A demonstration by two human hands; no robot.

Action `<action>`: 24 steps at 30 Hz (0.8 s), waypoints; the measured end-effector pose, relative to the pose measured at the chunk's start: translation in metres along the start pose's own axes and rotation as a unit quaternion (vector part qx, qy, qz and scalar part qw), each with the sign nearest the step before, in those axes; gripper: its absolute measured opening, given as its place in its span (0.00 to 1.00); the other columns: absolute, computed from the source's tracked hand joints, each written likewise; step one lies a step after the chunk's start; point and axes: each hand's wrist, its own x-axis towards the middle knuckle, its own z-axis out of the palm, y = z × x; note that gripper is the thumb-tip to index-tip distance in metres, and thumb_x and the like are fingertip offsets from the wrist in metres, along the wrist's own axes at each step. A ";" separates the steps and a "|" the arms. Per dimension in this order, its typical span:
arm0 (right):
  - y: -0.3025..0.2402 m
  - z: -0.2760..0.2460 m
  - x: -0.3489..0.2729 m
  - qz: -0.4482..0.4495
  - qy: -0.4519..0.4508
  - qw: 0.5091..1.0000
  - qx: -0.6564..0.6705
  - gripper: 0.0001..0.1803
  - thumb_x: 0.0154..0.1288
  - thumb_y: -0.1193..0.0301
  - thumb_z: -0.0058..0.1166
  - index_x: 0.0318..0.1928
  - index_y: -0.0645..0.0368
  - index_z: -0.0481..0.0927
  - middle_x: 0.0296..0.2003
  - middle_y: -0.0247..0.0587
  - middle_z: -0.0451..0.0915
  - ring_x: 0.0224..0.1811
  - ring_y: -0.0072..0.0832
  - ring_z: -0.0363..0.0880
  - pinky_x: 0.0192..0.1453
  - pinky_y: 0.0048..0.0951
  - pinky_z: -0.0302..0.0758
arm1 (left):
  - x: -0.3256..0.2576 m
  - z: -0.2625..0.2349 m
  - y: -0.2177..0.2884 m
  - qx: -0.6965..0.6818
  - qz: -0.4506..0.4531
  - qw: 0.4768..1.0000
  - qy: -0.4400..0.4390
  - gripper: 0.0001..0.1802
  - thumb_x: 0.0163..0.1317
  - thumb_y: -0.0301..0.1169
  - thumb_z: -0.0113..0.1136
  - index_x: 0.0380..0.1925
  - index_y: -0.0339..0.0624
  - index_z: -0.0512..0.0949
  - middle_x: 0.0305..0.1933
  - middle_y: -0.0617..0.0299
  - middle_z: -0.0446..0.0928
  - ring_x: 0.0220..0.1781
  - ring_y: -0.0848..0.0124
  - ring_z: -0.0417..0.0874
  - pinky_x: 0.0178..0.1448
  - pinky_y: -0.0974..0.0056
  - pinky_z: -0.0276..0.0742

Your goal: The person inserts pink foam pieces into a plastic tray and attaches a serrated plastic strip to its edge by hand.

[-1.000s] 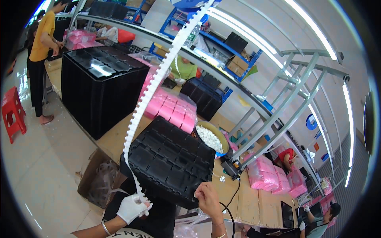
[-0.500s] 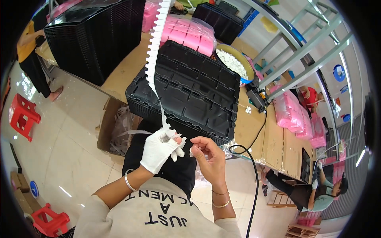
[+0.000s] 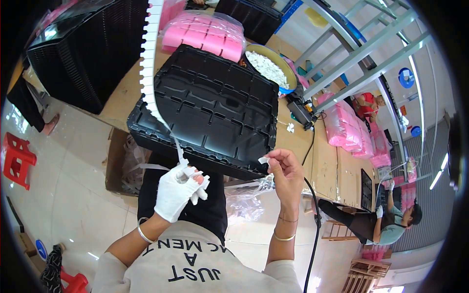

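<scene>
- Grasping with both hands: the left hand (image 3: 175, 194), in a white glove, has its fingers curled around the lower end of a white notched strip (image 3: 148, 73); a bare fingertip shows through the glove.
- Right hand (image 3: 287, 178), bare, pinches a small white piece (image 3: 264, 159) between thumb and forefinger, at the near right corner of the tray stack; contact with the stack cannot be told.
- Strip rises from the left hand, passes in front of the stack's left side and leaves the view at the top.
- Stack of black trays (image 3: 210, 110) sits just beyond the hands on a brown surface (image 3: 288, 140).
- Left of the near edge, below the surface: open cardboard box (image 3: 115, 166) with pale, clear scraps inside.
- Far side of the stack: plastic-wrapped pink bundle (image 3: 205, 39); to its right, a bowl (image 3: 289, 73) holding many white bits.
- Right of the stack: black power adapter (image 3: 300, 113); a black cable (image 3: 312, 229) hangs at the near side.
- Farther right: pink packs (image 3: 344, 128), and a co-worker (image 3: 391, 227) with white-gloved hands near a dark flat panel (image 3: 366, 189).
- Far left: taller black stack (image 3: 88, 58); red stool (image 3: 18, 161) on the floor.
</scene>
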 end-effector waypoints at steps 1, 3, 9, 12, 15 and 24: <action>0.001 -0.001 0.006 0.012 -0.013 1.000 -0.020 0.07 0.72 0.75 0.60 0.46 0.64 0.81 0.36 0.32 0.84 0.32 0.14 0.76 0.38 0.17 0.73 | 0.001 0.000 0.001 0.004 -0.001 1.000 -0.005 0.08 0.69 0.28 0.66 0.38 0.35 0.77 0.33 0.52 0.84 0.24 0.69 0.86 0.23 0.72 0.76; 0.005 -0.005 0.013 0.028 -0.034 0.998 -0.054 0.07 0.70 0.76 0.61 0.46 0.64 0.83 0.34 0.31 0.84 0.31 0.13 0.76 0.35 0.17 0.72 | 0.003 -0.001 0.000 0.005 -0.010 1.000 -0.008 0.08 0.69 0.28 0.66 0.38 0.35 0.77 0.32 0.53 0.84 0.24 0.69 0.86 0.23 0.72 0.76; 0.005 -0.008 0.025 -0.002 -0.110 0.981 -0.161 0.03 0.65 0.79 0.62 0.39 0.63 0.85 0.28 0.32 0.83 0.28 0.15 0.76 0.33 0.19 0.72 | 0.009 -0.006 -0.003 0.011 -0.020 1.000 -0.011 0.08 0.68 0.29 0.66 0.38 0.36 0.78 0.32 0.52 0.84 0.23 0.69 0.86 0.23 0.72 0.76; 0.000 0.004 0.028 -0.026 -0.105 0.972 -0.208 0.03 0.63 0.81 0.62 0.38 0.64 0.84 0.30 0.35 0.82 0.27 0.20 0.76 0.32 0.22 0.72 | 0.011 -0.007 -0.006 0.016 -0.020 1.000 -0.012 0.07 0.68 0.28 0.66 0.38 0.37 0.78 0.32 0.52 0.84 0.24 0.69 0.86 0.23 0.72 0.76; 0.002 0.010 0.029 -0.112 -0.093 0.948 -0.283 0.03 0.63 0.82 0.61 0.36 0.63 0.84 0.34 0.38 0.83 0.27 0.26 0.75 0.32 0.27 0.72 | 0.012 -0.005 -0.008 0.010 -0.029 1.000 0.000 0.07 0.68 0.28 0.66 0.38 0.37 0.78 0.32 0.52 0.84 0.24 0.69 0.86 0.24 0.73 0.76; 0.009 0.013 0.040 -0.131 -0.066 0.940 -0.307 0.05 0.62 0.80 0.61 0.38 0.60 0.83 0.31 0.41 0.79 0.27 0.36 0.76 0.34 0.35 0.73 | 0.013 -0.006 -0.009 0.034 -0.033 0.999 -0.003 0.08 0.68 0.28 0.66 0.37 0.36 0.77 0.31 0.53 0.84 0.25 0.69 0.86 0.24 0.73 0.76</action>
